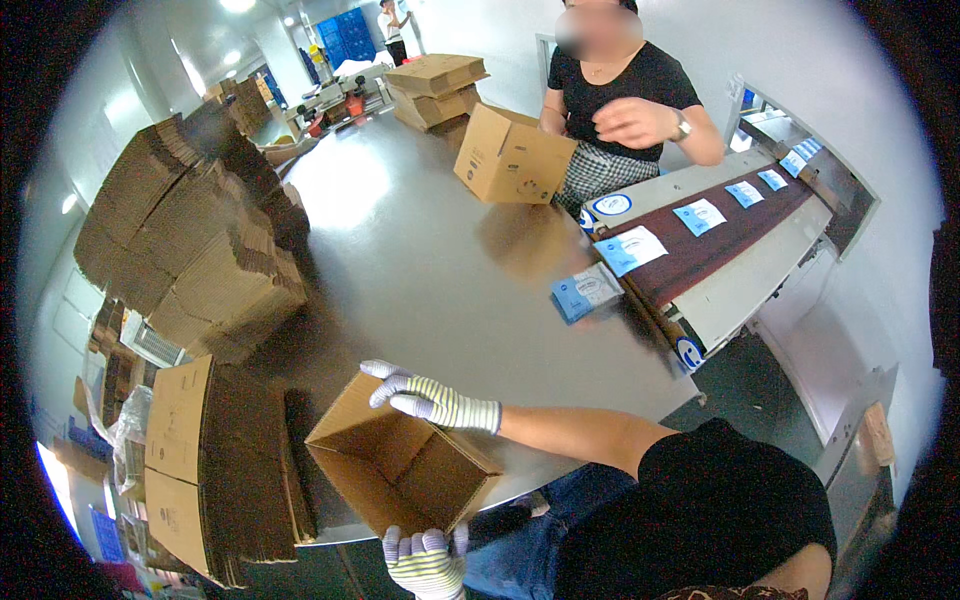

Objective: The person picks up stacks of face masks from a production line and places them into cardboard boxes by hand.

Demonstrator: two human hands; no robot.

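Observation:
An open brown cardboard box [400, 465] lies tilted at the near edge of the grey round table [430, 250], with its open side facing me. My right hand [432, 398], in a striped glove, lies over the box's upper edge with the fingers stretched toward the left. Under the box, my left hand [425, 560], gloved the same way, grips its lower edge beyond the table rim. The box looks empty inside.
Stacks of flattened cartons [200, 250] fill the table's left side, with more [215, 470] beside the box. Across the table a co-worker [625, 110] stands by an erected box [512, 157]. A conveyor [700, 240] on the right carries blue-and-white packets; a packet pile [588, 292] lies at its end.

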